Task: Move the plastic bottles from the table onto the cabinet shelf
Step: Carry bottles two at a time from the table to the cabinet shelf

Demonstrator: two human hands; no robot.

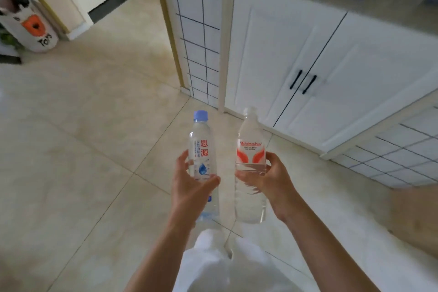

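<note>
My left hand (189, 187) grips a clear plastic bottle with a blue cap (201, 147), red characters and a blue drop on its label. My right hand (272, 180) holds a second clear bottle with a red and white label (250, 149) and a clear cap. Both bottles are upright, side by side, above the tiled floor in front of me. The white cabinet (331, 66) stands ahead to the right, its two lower doors shut, with a shelf top (355, 0) above them carrying blurred blue items.
A white grid-patterned panel (196, 38) stands left of the cabinet. A white toy bin with an orange patch (33, 28) sits at the far left by a doorway. A wooden surface edge (414, 216) shows at the right. My white-trousered legs (225, 263) are below.
</note>
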